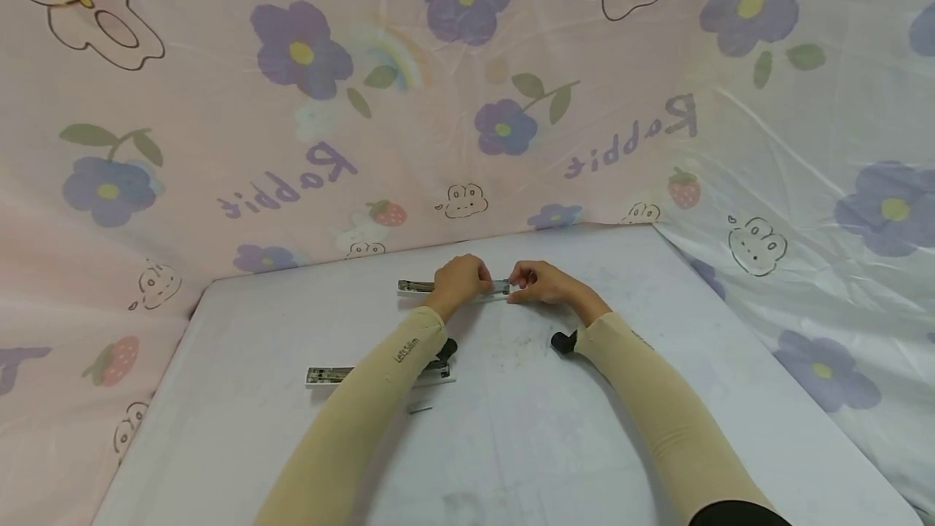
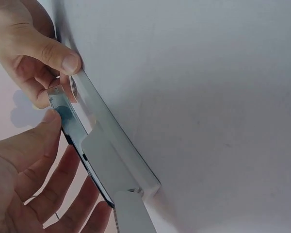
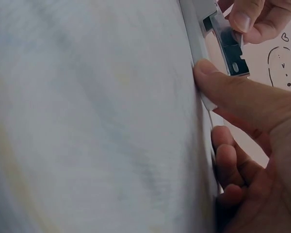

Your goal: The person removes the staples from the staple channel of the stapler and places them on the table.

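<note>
A white stapler (image 1: 416, 287) lies near the far side of the table, its top opened so the metal magazine (image 2: 70, 119) shows. My left hand (image 1: 460, 278) holds it along its length, with the thumb (image 2: 51, 119) against the magazine's side. My right hand (image 1: 544, 282) pinches the front end of the white base (image 3: 187, 19), thumb on the rim. In the right wrist view the left fingertips touch the magazine just above my right thumb. Whether staples lie inside the magazine cannot be made out.
A second opened stapler (image 1: 329, 377) lies nearer, partly hidden under the left forearm. A short staple strip (image 1: 420, 409) rests close to it on the white table (image 1: 540, 445). Patterned cloth (image 1: 409, 120) hangs behind the table and along its sides.
</note>
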`<state>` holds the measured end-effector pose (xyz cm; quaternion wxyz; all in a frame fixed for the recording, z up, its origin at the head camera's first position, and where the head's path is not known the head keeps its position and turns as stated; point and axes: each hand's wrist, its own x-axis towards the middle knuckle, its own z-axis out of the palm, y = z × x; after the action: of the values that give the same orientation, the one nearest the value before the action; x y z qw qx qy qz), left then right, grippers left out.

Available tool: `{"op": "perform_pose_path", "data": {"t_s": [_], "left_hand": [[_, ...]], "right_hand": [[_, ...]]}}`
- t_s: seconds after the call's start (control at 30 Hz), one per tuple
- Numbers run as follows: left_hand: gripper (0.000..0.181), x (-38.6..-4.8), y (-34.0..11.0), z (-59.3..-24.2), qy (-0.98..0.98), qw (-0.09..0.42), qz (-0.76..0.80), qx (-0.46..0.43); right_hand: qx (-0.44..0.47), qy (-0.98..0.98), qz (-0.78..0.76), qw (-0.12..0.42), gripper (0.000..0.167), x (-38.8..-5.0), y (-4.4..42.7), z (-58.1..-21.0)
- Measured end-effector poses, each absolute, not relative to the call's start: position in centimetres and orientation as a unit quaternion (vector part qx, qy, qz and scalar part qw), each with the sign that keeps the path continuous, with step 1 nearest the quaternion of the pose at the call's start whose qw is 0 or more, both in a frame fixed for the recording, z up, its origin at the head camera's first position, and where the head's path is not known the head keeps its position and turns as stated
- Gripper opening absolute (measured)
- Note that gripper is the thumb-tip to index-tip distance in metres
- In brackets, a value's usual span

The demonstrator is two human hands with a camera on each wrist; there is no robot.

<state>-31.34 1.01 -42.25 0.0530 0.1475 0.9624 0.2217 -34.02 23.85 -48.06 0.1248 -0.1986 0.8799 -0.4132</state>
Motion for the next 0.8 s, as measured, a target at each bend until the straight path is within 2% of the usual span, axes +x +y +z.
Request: {"op": "perform_pose_path", "data": {"t_s": [0.63,0.8], "left_hand": [[0.021,-31.60,1.20,-42.54,0.963,0.034,0.228,0.142],[0.018,-31.74,1.32,-42.72,0.963,0.033,0.216,0.157]], "right_hand": [[-0.200,0.882,-0.408,0.124,0.028,-33.78,23.75,-47.91],[-0.195,0.884,-0.407,0.123,0.028,-33.58,23.66,-47.73]]}}
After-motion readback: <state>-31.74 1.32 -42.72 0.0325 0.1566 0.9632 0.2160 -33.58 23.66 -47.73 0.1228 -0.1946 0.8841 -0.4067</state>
